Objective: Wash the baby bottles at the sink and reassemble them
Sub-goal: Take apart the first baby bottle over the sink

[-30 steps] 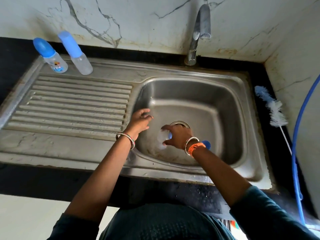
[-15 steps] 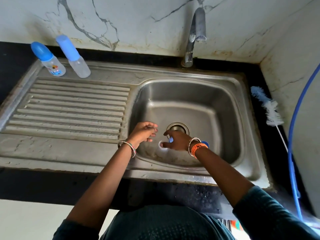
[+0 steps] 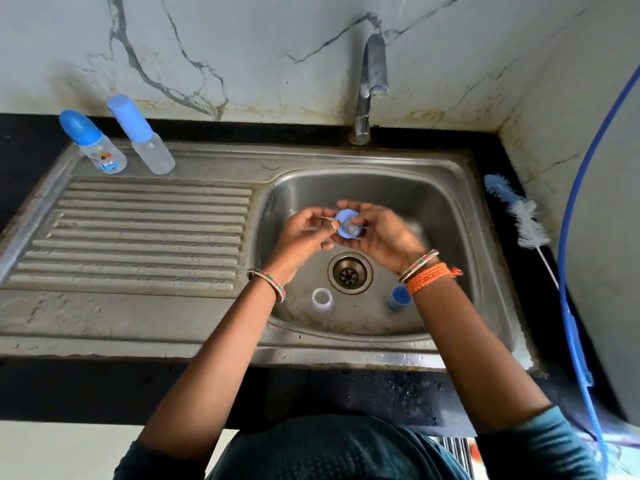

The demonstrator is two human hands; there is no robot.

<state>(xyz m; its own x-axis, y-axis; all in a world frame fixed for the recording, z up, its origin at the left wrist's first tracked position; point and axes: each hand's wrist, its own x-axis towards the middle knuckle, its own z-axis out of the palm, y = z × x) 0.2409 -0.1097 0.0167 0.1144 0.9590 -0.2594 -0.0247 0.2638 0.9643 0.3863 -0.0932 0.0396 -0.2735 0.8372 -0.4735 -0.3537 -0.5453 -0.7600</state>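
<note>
Both our left hand [image 3: 304, 233] and right hand [image 3: 381, 233] pinch the blue collar ring [image 3: 348, 227] over the sink [image 3: 450, 209], catching drips while separating its nipple.

Steel sink [image 3: 145, 317] — two capped bottles [image 3: 92, 143] [image 3: 141, 134] on its drainboard.

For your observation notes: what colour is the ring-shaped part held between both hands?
Light blue; the screw ring shows best in the head view.
</note>
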